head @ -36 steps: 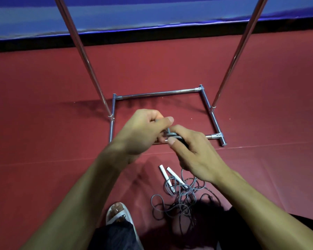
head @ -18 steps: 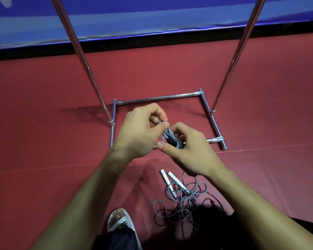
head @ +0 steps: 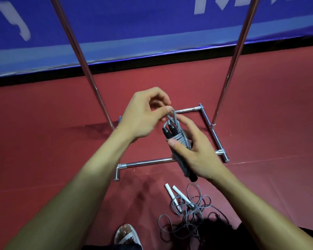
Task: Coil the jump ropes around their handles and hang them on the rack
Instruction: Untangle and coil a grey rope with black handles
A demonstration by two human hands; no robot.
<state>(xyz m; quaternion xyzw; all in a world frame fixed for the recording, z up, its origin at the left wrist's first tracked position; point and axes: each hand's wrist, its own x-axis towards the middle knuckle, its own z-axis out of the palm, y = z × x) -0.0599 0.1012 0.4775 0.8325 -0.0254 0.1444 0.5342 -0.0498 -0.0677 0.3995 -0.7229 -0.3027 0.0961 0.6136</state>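
**Coil on black handles, end loop in hand**

Right hand (head: pixel 195 156) grips the black-handled jump rope (head: pixel 178 141) in the air above the near bar of the rack base (head: pixel 148 161). Its fingers (head: pixel 175 143) are curled round the paired handles, with the thumb pressed across the grey turns; judged purpose: to stop the coil from slackening.

Left hand (head: pixel 143 116) pinches the end loop (head: pixel 173 114) that stands up at the far end of the bundle, between thumb and forefinger. The other fingers are curled loosely and carry nothing. The loop is probably being held up for a tuck or for hooking; I cannot tell which.

The handles lie side by side, tilted, with their butt ends toward the near side.

The white-handled jump rope (head: pixel 188 208) lies uncoiled on the red floor (head: pixel 43 141), near side, a loose tangle just beside a sandalled foot (head: pixel 126 235). Not yet started.

The rack uprights (head: pixel 238 51) rise on the left and right. The top rail is out of view, so the hanging point is unknown.

Judgement: first rope almost ready to hang.
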